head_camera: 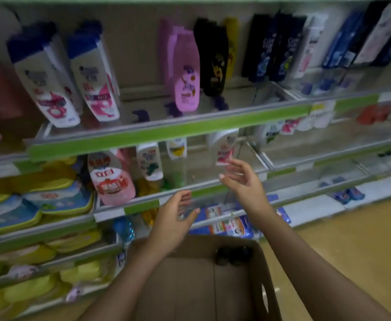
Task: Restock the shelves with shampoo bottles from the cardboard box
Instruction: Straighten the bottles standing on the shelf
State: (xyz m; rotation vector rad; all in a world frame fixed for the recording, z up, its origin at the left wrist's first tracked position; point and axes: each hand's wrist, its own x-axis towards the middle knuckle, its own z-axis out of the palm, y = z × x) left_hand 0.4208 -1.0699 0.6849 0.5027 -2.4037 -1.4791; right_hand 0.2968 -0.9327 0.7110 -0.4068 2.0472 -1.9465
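Note:
The cardboard box (190,281) stands on the floor below me, and I see only a dark object (232,254) at its far right corner. My left hand (175,216) hovers above the box in front of the lower shelf rail, fingers relaxed, holding nothing. My right hand (240,179) is raised a little higher, fingers spread and empty, just below a white bottle with a red label (223,144) on the middle shelf. On the upper shelf stand white bottles with blue caps (92,72), a pink bottle (186,72) and a black bottle (214,59).
Shelf rails with green strips (166,133) run across the view. Yellow and blue pouches (39,205) fill the left lower shelves. Dark blue bottles (275,47) stand on the upper right. A clear divider (254,149) splits the middle shelf. Bare floor (352,239) lies right of the box.

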